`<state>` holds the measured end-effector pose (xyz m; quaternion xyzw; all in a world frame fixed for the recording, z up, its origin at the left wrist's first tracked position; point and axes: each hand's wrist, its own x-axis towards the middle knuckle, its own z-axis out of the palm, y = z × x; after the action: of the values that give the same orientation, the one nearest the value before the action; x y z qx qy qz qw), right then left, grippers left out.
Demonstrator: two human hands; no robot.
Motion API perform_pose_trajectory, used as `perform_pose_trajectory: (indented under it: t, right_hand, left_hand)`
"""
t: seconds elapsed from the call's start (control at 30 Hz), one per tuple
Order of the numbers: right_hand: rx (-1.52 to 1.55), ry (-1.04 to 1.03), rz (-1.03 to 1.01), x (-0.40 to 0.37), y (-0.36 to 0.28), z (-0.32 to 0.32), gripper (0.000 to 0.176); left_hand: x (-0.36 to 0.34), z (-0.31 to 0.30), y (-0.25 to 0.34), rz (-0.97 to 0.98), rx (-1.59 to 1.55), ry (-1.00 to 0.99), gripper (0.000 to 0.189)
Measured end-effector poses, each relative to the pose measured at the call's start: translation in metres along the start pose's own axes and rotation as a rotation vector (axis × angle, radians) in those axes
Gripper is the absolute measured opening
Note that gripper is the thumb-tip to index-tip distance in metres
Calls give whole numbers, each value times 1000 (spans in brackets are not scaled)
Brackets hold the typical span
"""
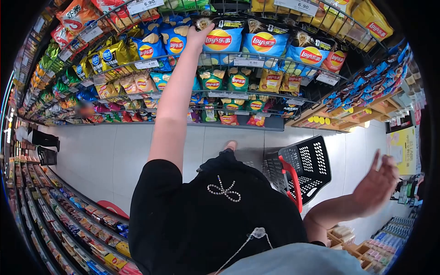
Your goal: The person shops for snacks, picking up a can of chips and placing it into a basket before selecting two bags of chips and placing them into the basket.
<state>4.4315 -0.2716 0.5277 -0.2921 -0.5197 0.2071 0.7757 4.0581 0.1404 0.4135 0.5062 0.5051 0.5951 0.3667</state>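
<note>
My left hand (200,39) reaches up to the shelf and pinches the top edge of a blue Lay's chip bag (220,41), thumb over its front. Matching blue chip bags (264,42) stand in the same row to the right. Out to the right, my right hand (378,183) is raised with its fingers apart and nothing in it. A black shopping basket (316,158) with a red handle (293,183) is beside my right forearm, and its perforated inside shows.
Wire shelves hold several tiers of chip bags (212,81), with price tags (249,62) along the edges. Snack racks (78,215) line the left side. Wooden display shelves (337,117) stand at the right. A person (41,140) is far left, near another basket (46,156).
</note>
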Motion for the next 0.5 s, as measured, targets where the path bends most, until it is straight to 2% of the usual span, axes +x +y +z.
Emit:
perform_pose_trajectory:
  t: [0.07,0.17,0.23,0.5]
  right_hand:
    - [39,57,131,-12,18,-12,29]
    - [6,94,184,-20,32,-10,20]
    - [16,87,199,-20,36,-8,14]
    - [-51,24,299,-27,58,8,8]
  left_hand:
    - [-5,-2,4,-42,-128,-11,58]
    - [-10,-8,5,-46,-166,-41,44]
    - [-13,-9,6,-21,-213,-71,41]
    - [-26,-9,10,106,-399,-149,28]
